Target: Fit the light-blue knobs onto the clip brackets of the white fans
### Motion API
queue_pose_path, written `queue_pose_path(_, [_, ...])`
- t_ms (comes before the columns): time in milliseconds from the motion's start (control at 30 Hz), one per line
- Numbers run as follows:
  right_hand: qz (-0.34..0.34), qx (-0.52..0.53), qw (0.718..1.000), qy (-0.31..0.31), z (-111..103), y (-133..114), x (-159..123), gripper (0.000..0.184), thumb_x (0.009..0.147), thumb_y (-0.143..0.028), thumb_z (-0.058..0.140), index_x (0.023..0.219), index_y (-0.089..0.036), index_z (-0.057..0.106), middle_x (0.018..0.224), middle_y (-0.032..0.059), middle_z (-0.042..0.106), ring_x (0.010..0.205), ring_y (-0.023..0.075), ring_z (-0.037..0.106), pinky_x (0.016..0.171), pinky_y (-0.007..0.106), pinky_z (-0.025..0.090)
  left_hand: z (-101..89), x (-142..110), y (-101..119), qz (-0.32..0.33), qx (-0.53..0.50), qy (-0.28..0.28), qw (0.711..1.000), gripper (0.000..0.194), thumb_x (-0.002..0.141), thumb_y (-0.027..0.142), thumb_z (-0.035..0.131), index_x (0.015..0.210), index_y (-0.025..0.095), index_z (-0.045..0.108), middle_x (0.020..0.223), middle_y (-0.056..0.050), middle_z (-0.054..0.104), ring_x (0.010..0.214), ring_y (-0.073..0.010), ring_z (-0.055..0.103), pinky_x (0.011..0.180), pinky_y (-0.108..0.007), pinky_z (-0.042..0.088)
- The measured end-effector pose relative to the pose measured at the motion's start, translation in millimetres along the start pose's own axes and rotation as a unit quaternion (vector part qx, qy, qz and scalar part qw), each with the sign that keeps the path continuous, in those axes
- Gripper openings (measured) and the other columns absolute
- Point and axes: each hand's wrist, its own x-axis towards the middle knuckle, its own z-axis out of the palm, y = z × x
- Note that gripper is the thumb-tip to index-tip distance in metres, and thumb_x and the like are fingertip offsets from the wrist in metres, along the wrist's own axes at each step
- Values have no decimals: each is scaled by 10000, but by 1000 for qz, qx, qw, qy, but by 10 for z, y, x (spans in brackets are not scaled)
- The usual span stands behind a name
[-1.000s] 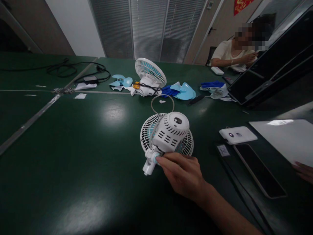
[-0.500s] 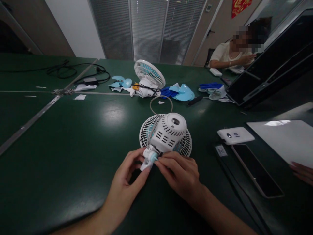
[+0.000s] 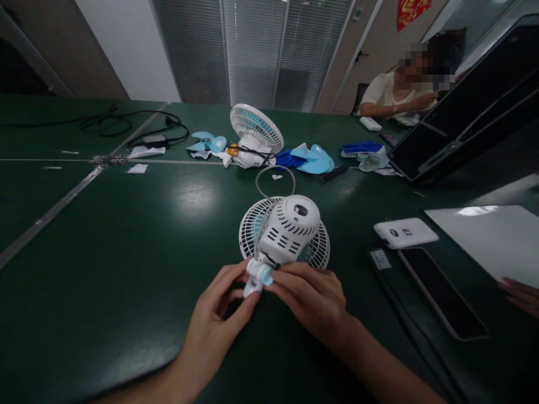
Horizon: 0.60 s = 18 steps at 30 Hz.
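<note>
A small white fan (image 3: 290,227) lies grille-down on the dark green table, its slotted motor housing facing up. At its near end is a white neck bracket (image 3: 253,283) with a light blue knob (image 3: 266,275) on the side. My left hand (image 3: 221,306) is closed round the bracket, thumb in front and fingers behind. My right hand (image 3: 314,294) pinches the blue knob from the right between thumb and fingers. A thin grey cord (image 3: 275,168) loops from the fan toward the back.
Behind are a second white fan (image 3: 256,134), blue fan blades (image 3: 316,159) and gloves (image 3: 366,154). On the right lie a white device (image 3: 406,232), a phone (image 3: 442,292) and a white board (image 3: 492,235) with someone's hand (image 3: 522,294). A person (image 3: 396,95) sits at the back right.
The blue knob has turned: its flat tab pointed toward my right fingers before, and its rounded face shows now. Both hands stay in nearly the same place.
</note>
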Motion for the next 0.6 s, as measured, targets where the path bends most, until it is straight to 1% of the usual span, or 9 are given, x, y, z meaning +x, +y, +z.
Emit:
queue_pose_path(33, [11, -5, 1000, 7, 15, -26, 12, 54, 969, -171, 655, 1013, -198, 671, 883, -1, 726, 771, 90, 696, 713, 189, 561, 4, -3, -1, 0, 5, -2, 1000, 391, 927, 243, 709, 1283, 400, 669, 1184, 19, 646, 1060, -138, 619, 880, -188, 543])
queue_pose_path(67, [22, -10, 1000, 9, 28, -51, 23, 36, 971, -181, 652, 942, -199, 665, 840, -7, 714, 730, 89, 684, 679, 195, 549, 9, -5, -2, 2, 7, -2, 1000, 387, 930, 242, 706, 1283, 395, 668, 1191, 15, 642, 1060, -140, 618, 872, -189, 544])
queue_pose_path(133, [38, -16, 999, 8, 41, -84, 40, 99, 975, -193, 643, 877, -199, 648, 789, -10, 694, 681, 92, 664, 633, 212, 528, 17, -7, -6, 6, 10, 2, 1000, 380, 929, 245, 705, 1282, 380, 671, 1198, 5, 637, 1051, -147, 619, 854, -195, 548])
queue_pose_path(200, [41, -15, 999, 9, 29, -81, 44, 17, 970, -194, 644, 960, -195, 657, 824, 2, 710, 710, 105, 678, 644, 225, 539, 21, -8, -9, 9, 11, 6, 1000, 377, 926, 248, 709, 1282, 367, 671, 1195, -3, 637, 1043, -154, 621, 844, -205, 552])
queue_pose_path(300, [-3, -6, 1000, -13, -17, -16, 20, 242, 964, -165, 643, 1204, -193, 629, 958, 18, 740, 828, 110, 709, 741, 225, 576, 17, -14, -10, 6, 8, 7, 1000, 375, 930, 252, 704, 1284, 369, 665, 1202, -4, 633, 1054, -159, 620, 847, -212, 553])
queue_pose_path(367, [-29, -2, 999, -29, -36, 27, -6, 298, 965, -150, 650, 1257, -193, 614, 998, 17, 743, 868, 99, 713, 786, 208, 579, 10, -23, -9, 7, 9, 2, 1000, 376, 936, 251, 698, 1288, 377, 660, 1204, 0, 627, 1051, -155, 615, 850, -210, 549])
queue_pose_path(433, [-20, -2, 1000, -19, -28, 37, -27, 252, 962, -165, 670, 1210, -187, 632, 983, 13, 746, 862, 96, 713, 786, 198, 576, 4, -33, -8, 13, 15, -3, 1000, 377, 938, 249, 696, 1290, 377, 658, 1194, -1, 624, 1038, -153, 613, 846, -211, 549])
queue_pose_path(533, [23, -3, 1000, 0, 17, -9, -30, 42, 963, -204, 676, 1002, -199, 663, 860, -10, 721, 743, 93, 687, 700, 206, 561, 3, -36, -5, 16, 24, -2, 1000, 371, 933, 255, 699, 1287, 362, 664, 1185, -11, 623, 1032, -164, 614, 829, -221, 556])
queue_pose_path(600, [43, -2, 999, 2, 33, -43, -17, 71, 965, -197, 663, 896, -203, 644, 790, -22, 690, 673, 89, 658, 649, 214, 540, 6, -31, -4, 12, 27, -1, 1000, 367, 933, 261, 698, 1286, 356, 665, 1191, -15, 624, 1039, -170, 615, 822, -224, 557])
